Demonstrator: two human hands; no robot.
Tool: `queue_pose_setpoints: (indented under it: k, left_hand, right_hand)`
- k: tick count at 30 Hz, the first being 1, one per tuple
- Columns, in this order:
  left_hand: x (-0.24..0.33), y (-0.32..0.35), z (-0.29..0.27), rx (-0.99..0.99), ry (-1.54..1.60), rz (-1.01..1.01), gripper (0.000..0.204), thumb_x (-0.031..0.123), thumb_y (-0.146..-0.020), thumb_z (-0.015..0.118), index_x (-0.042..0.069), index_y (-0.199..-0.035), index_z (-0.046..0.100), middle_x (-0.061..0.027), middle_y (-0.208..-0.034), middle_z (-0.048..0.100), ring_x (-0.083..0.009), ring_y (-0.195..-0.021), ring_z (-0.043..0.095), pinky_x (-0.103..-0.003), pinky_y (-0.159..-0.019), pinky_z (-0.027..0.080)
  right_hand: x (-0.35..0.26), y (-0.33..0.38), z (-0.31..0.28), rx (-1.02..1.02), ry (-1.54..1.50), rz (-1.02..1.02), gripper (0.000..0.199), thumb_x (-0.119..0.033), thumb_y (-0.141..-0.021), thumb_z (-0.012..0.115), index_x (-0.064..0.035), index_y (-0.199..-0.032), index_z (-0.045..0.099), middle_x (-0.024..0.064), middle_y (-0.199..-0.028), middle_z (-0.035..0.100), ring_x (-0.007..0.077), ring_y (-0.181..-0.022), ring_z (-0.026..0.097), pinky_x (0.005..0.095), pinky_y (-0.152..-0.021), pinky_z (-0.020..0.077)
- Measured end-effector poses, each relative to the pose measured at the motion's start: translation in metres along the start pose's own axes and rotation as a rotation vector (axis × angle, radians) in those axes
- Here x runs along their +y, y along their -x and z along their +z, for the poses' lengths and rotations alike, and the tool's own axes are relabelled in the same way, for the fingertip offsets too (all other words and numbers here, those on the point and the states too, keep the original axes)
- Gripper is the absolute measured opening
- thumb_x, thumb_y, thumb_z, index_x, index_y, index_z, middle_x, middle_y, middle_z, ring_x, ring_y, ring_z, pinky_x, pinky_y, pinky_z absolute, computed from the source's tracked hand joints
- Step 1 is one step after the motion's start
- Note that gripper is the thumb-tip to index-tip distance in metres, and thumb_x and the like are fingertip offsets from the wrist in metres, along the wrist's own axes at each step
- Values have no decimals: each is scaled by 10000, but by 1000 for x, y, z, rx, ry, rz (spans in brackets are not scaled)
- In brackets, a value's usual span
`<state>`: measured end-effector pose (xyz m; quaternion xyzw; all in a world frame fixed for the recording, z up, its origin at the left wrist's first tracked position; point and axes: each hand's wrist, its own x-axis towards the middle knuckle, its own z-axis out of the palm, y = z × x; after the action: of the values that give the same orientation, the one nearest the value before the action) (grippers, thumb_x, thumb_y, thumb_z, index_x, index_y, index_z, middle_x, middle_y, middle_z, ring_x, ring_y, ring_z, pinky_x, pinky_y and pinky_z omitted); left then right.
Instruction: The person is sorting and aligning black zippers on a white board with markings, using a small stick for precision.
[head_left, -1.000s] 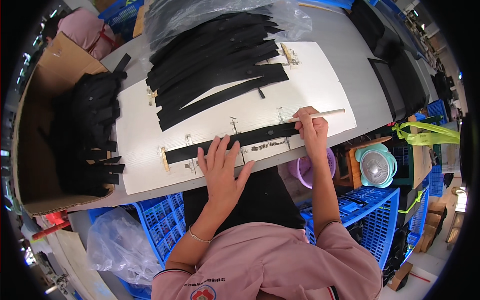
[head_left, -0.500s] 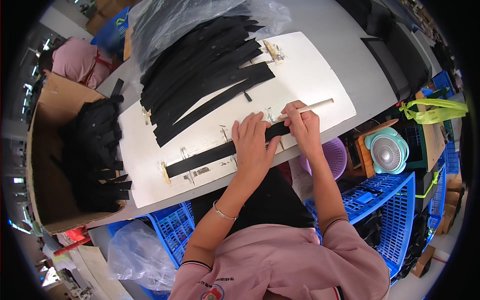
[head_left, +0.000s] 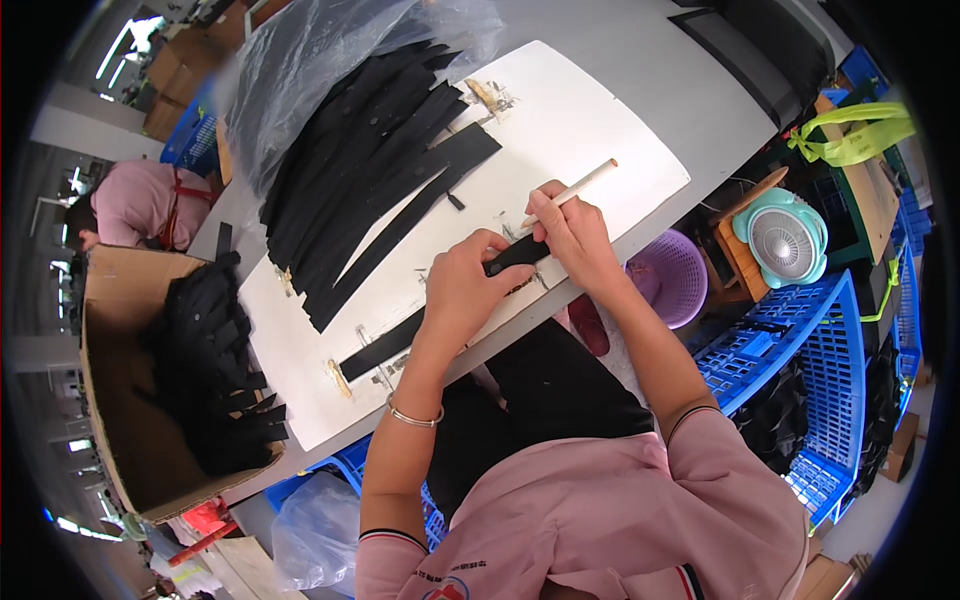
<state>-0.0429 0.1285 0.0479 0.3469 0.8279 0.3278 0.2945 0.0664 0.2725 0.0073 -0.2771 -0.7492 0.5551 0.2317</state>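
A long black fabric strip point(head_left: 384, 346) lies along the near side of a white board point(head_left: 620, 150). My left hand point(head_left: 462, 287) is closed on the strip, fingers curled at its far edge and thumb across it. A small round mark shows on the strip beside that thumb. In my right hand point(head_left: 572, 238) is a white pencil point(head_left: 592, 180), slanting up to the right; its lower end is close to the strip's right end. Beyond my hands, many black strips point(head_left: 360, 170) are heaped on the board, and a small black piece point(head_left: 456, 201) lies beside them.
At left stands an open cardboard box point(head_left: 130, 300) full of black strips. Clear plastic point(head_left: 290, 70) covers part of the heap. Right of the grey table point(head_left: 640, 50) are a purple basket point(head_left: 680, 275), a teal fan point(head_left: 785, 240) and blue crates point(head_left: 835, 370). Another person point(head_left: 150, 205) bends at far left.
My left hand has gone from lying flat over the strip, fingers stretched, to curling round it. The right hand still holds the pencil near the strip's right end. The whole view has shifted.
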Motion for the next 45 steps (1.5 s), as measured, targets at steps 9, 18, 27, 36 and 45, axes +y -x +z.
queue_pose_setpoints:
  k: [9, 18, 27, 36, 45]
  left_hand:
    - [-17, 16, -32, -32, 137, -84, 293, 211, -834, 822, -2, -1011, 728, -84, -672, 721, -93, -569, 618, -273, -573, 458]
    - [-12, 27, 37, 505, -93, 407, 146, 105, -845, 796, 70, -980, 751, -54, -1013, 714, -257, -971, 624, -374, -858, 493]
    - [-27, 19, 63, 656, -119, 423, 111, 81, -829, 798, 71, -931, 758, -38, -984, 702, -252, -961, 608, -375, -868, 467]
    - [-25, 19, 64, 683, -139, 447, 101, 77, -812, 809, 65, -901, 763, -19, -964, 701, -235, -952, 612, -370, -883, 437]
    - [-28, 21, 65, 700, -159, 465, 102, 80, -806, 819, 75, -903, 786, -21, -953, 711, -219, -938, 610, -356, -884, 435]
  right_hand:
    - [0, 0, 0, 0, 33, -64, 401, -386, -1092, 462, -36, -1002, 637, 77, -693, 648, 255, -661, 664, 387, -686, 514]
    - [13, -1, 5, 25, 113, -222, 275, -291, -1048, 568, -55, -921, 628, 122, -657, 625, 330, -640, 652, 412, -623, 508]
    - [15, 1, 5, -54, 232, -288, 266, -246, -1057, 593, -23, -924, 651, 69, -680, 663, 165, -596, 664, 301, -573, 510]
    - [13, -1, 5, -38, 334, -369, 267, -240, -1049, 601, -19, -912, 661, 78, -665, 669, 202, -574, 675, 320, -553, 506]
    - [17, 4, 7, -29, 274, -318, 253, -217, -1036, 616, -16, -888, 658, 72, -645, 647, 174, -556, 639, 300, -543, 482]
